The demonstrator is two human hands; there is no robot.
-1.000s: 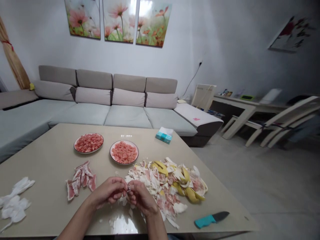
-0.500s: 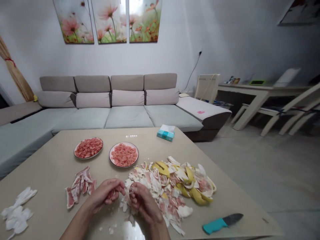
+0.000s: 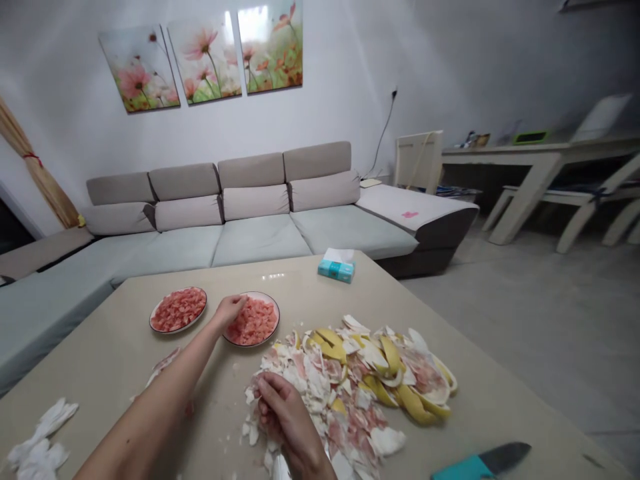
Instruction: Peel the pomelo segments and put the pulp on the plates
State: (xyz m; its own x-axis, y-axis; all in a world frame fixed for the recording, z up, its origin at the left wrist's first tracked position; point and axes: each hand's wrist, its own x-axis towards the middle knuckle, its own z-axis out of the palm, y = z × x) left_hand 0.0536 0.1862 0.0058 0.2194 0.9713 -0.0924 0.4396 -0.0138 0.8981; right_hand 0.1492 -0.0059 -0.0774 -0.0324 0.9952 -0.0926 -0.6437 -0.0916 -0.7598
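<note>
My left hand [image 3: 229, 311] reaches forward over the near rim of a plate of pink pomelo flesh [image 3: 253, 321], fingers curled together over the fruit; what they hold is hidden. My right hand [image 3: 280, 408] rests closed at the left edge of a big heap of white and yellow pomelo peel [image 3: 360, 380], pinching a white scrap of peel. A second plate of pink flesh [image 3: 177, 309] stands to the left. Unpeeled pink segments [image 3: 163, 363] lie partly hidden under my left forearm.
A teal-handled knife [image 3: 480, 462] lies at the table's near right corner. Crumpled white tissues [image 3: 37, 443] sit at the near left. A teal tissue pack [image 3: 336, 268] stands at the far edge of the beige table [image 3: 115, 333]. A grey sofa lies beyond.
My left hand has left the right hand and stretched forward to the nearer plate. The right hand stayed at the peel heap. The camera has tilted and shifted left.
</note>
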